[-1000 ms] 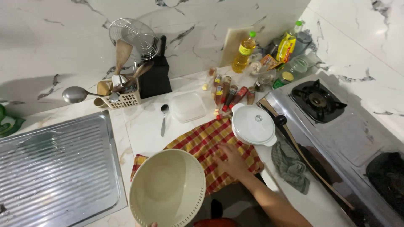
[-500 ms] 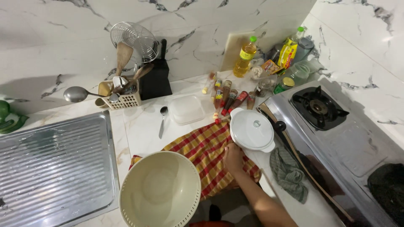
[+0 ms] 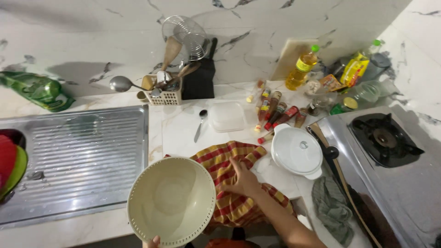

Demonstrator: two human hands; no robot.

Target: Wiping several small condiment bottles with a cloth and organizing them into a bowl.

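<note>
Near the bottom middle of the frame, the right hand (image 3: pixel 243 178) lies on a red and yellow checked cloth (image 3: pixel 234 193), fingers spread and pressing down on it, not pinching. Just left of it is a big cream bowl with little holes round its rim (image 3: pixel 171 201). The left hand (image 3: pixel 153 242) holds that bowl at its bottom edge (only the fingertips show, curled on the rim). Right of the cloth sits a white pot with a lid (image 3: pixel 296 150), and a grey rag (image 3: pixel 333 209) lies lower right. A metal draining board (image 3: pixel 78 156) fills the left side. A spoon (image 3: pixel 200 125) and a clear plastic box (image 3: pixel 227 116) rest above the cloth. A gas stove (image 3: pixel 386 140) is at the right.
</note>
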